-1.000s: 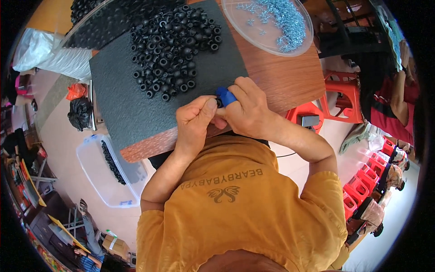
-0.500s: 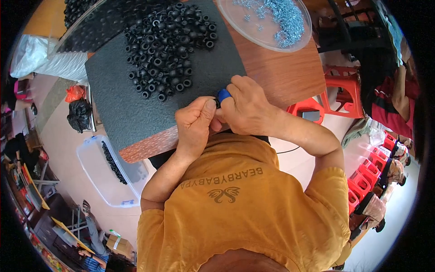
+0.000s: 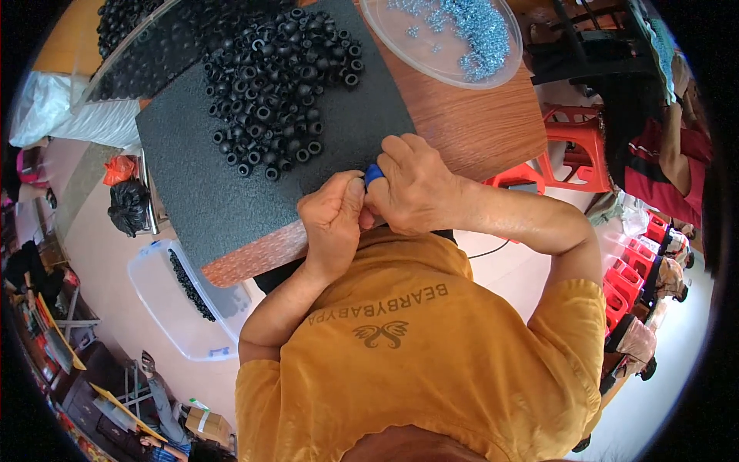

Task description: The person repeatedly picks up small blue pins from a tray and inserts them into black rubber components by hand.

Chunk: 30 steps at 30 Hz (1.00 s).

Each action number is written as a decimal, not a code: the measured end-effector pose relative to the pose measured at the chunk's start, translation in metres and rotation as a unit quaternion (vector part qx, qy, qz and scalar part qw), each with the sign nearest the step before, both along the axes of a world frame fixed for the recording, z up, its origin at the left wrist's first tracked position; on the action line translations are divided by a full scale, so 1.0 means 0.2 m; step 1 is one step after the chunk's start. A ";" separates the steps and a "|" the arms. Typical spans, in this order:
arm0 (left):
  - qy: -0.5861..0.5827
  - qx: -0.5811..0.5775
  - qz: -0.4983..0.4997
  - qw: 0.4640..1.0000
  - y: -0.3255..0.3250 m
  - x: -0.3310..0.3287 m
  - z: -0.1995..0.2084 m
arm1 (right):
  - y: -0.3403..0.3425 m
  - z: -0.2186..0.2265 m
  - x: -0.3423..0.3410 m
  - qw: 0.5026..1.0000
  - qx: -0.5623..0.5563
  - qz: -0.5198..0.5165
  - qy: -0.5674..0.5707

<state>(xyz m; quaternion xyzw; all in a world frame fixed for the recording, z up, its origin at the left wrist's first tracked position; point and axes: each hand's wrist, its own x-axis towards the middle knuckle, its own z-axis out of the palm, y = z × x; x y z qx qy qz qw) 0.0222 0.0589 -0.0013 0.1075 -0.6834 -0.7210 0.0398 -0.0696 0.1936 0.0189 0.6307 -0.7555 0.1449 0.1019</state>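
Note:
Above my lap, at the near edge of the table, my two hands meet. My left hand [image 3: 332, 219] is closed, thumb pressed on the fingers, on a small black part that they almost wholly hide. Curled against it, my right hand [image 3: 419, 185] grips a blue piece [image 3: 374, 174]; only a short length shows between the fingers, so its kind is unclear. Beyond the hands, a heap of small black hollow, rounded parts [image 3: 265, 100] lies on a dark grey mat [image 3: 181, 169].
A clear round tray [image 3: 400, 46] at the far right bears small light-blue transparent pieces [image 3: 486, 50]. A clear container wall [image 3: 138, 65] stands far left, with more black parts. On the floor are a clear bin [image 3: 165, 308] and red stools [image 3: 581, 158]. Other people sit at right.
The view has shifted slightly. My right elbow has swung a little outward, and the hands stay pressed together. The black part at my left thumb shows less now.

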 end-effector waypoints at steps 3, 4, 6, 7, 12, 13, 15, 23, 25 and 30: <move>-0.034 0.051 0.003 0.998 0.00 0.00 0.00 | -0.01 0.00 -0.01 1.000 -0.029 -0.008 -0.006; -0.030 0.092 0.008 0.995 -0.01 0.00 0.00 | -0.02 0.00 -0.01 1.000 -0.030 -0.006 -0.006; -0.026 0.132 0.014 0.991 -0.02 -0.01 0.00 | -0.03 0.00 0.00 0.996 -0.083 -0.031 -0.019; -0.023 0.142 0.015 0.989 -0.02 0.00 0.00 | -0.04 -0.01 0.00 0.996 -0.085 -0.029 -0.020; -0.020 0.134 0.023 0.990 -0.02 0.00 0.03 | -0.05 -0.02 0.02 0.977 -0.177 -0.087 -0.082; -0.018 0.134 0.021 0.991 -0.03 0.00 0.02 | -0.05 0.00 0.02 0.977 -0.178 -0.086 -0.082; -0.015 0.132 0.019 0.991 -0.03 0.00 0.02 | -0.04 0.04 0.02 0.975 -0.142 -0.109 -0.133; -0.041 0.201 0.032 0.978 -0.04 -0.02 0.04 | -0.03 0.03 0.02 0.958 -0.203 -0.105 -0.173; -0.037 0.149 0.029 0.988 -0.05 -0.03 0.06 | -0.04 0.01 0.02 0.956 -0.207 -0.104 -0.182; 0.040 -0.068 0.043 0.996 -0.05 -0.02 0.08 | -0.02 0.04 0.01 0.932 -0.244 -0.118 -0.239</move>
